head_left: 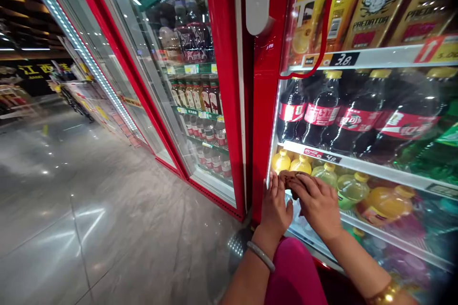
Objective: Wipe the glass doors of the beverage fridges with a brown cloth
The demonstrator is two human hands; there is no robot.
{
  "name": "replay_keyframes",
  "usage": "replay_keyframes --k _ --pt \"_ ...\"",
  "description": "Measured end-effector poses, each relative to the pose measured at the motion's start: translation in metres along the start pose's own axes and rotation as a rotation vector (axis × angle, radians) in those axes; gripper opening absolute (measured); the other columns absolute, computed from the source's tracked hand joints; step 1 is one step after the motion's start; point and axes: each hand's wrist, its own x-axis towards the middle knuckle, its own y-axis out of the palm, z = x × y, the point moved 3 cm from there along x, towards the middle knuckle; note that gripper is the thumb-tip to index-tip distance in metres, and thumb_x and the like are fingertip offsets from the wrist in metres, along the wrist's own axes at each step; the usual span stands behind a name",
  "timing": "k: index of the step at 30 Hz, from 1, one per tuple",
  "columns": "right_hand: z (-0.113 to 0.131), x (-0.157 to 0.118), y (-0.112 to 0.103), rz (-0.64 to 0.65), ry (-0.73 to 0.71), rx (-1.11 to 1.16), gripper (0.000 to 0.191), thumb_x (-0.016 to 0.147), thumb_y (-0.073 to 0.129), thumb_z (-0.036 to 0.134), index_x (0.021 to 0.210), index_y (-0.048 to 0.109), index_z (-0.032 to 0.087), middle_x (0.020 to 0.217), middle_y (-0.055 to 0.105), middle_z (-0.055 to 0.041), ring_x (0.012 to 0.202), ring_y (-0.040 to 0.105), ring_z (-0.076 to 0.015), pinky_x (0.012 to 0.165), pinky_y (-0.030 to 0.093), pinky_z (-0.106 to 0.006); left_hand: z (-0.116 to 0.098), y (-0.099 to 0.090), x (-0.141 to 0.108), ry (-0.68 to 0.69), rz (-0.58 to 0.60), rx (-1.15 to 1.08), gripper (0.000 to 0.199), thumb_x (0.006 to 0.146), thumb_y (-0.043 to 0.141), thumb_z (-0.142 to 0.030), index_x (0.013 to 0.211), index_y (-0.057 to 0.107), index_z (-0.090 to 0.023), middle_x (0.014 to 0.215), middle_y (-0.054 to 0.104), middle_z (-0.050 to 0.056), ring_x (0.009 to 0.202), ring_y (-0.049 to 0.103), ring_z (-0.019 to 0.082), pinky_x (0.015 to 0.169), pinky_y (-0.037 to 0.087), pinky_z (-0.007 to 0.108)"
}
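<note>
A crumpled brown cloth (pixel 292 180) is bunched against the front of a red-framed drinks fridge, level with a row of yellow bottles. My right hand (pixel 321 206) has its fingers bent over the cloth and presses it there. Just to its left, my left hand (pixel 276 206) rests with fingers stretched upward and thumb apart, its fingertips beside the cloth's left end near the red frame (pixel 265 152). Behind the hands stand bottles of yellow drink (pixel 300 165) and a pale green bottle (pixel 352 190). Cola bottles (pixel 322 114) fill the shelf above.
A red cord (pixel 325 24) hangs in a loop before the upper shelf. Gold Predator bottles (pixel 379 5) stand on top. Leftward, another red-framed fridge (pixel 225 105) holds drinks. Grey shiny floor (pixel 125 228) stretches left. My pink-clad knee (pixel 295 271) is below the hands.
</note>
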Motion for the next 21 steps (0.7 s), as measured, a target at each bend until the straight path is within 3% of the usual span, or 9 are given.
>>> replay_keyframes --k 4,7,11,15,18,21 --pt "0.003 0.031 -0.005 -0.081 0.054 -0.028 0.028 0.092 0.064 0.025 0.117 0.074 0.032 0.134 0.069 -0.0035 0.124 0.049 -0.0301 0.099 0.033 -0.044 0.003 -0.008 0.005 -0.011 -0.022 -0.036 0.086 0.086 0.056 -0.015 0.163 0.019 -0.008 0.173 0.011 0.017 0.161 0.006 0.029 0.131 0.022 0.053" --pt "0.019 0.044 0.009 -0.055 -0.004 -0.036 0.027 0.093 0.064 0.027 0.118 0.074 0.030 0.136 0.068 -0.0035 0.125 0.047 -0.0305 0.098 0.033 -0.045 0.009 -0.008 0.011 -0.072 -0.014 -0.037 0.092 0.083 0.059 -0.014 0.163 0.014 -0.005 0.172 0.015 0.021 0.160 0.009 0.032 0.131 0.021 0.057" --pt "0.029 0.010 0.030 0.071 -0.128 -0.006 0.036 0.086 0.066 0.017 0.119 0.072 0.030 0.132 0.070 -0.0010 0.117 0.051 -0.0275 0.092 0.037 -0.041 0.016 0.004 -0.004 -0.111 0.036 -0.001 0.091 0.084 0.061 -0.017 0.162 0.018 -0.001 0.168 0.023 0.027 0.159 0.015 0.036 0.129 0.025 0.060" --pt "0.008 -0.030 0.021 0.138 -0.109 0.027 0.041 0.083 0.064 0.012 0.119 0.072 0.031 0.130 0.070 -0.0005 0.118 0.051 -0.0268 0.090 0.037 -0.040 0.003 0.021 -0.031 -0.018 0.109 0.013 0.083 0.083 0.064 -0.019 0.157 0.032 -0.002 0.166 0.031 0.025 0.159 0.020 0.035 0.127 0.032 0.056" --pt "-0.006 -0.030 0.004 0.118 -0.021 0.008 0.037 0.088 0.064 0.020 0.122 0.071 0.032 0.134 0.068 -0.0041 0.120 0.050 -0.0291 0.091 0.036 -0.043 -0.014 0.030 -0.036 0.006 0.111 0.016 0.080 0.084 0.063 -0.018 0.156 0.032 -0.001 0.166 0.031 0.026 0.159 0.021 0.034 0.128 0.031 0.055" --pt "-0.008 -0.023 0.003 0.099 0.028 0.000 0.033 0.090 0.065 0.027 0.121 0.072 0.033 0.135 0.066 -0.0049 0.122 0.047 -0.0302 0.093 0.034 -0.044 -0.022 0.037 -0.030 -0.011 0.051 0.020 0.082 0.088 0.059 -0.016 0.159 0.022 0.000 0.167 0.026 0.028 0.159 0.018 0.032 0.129 0.029 0.055"
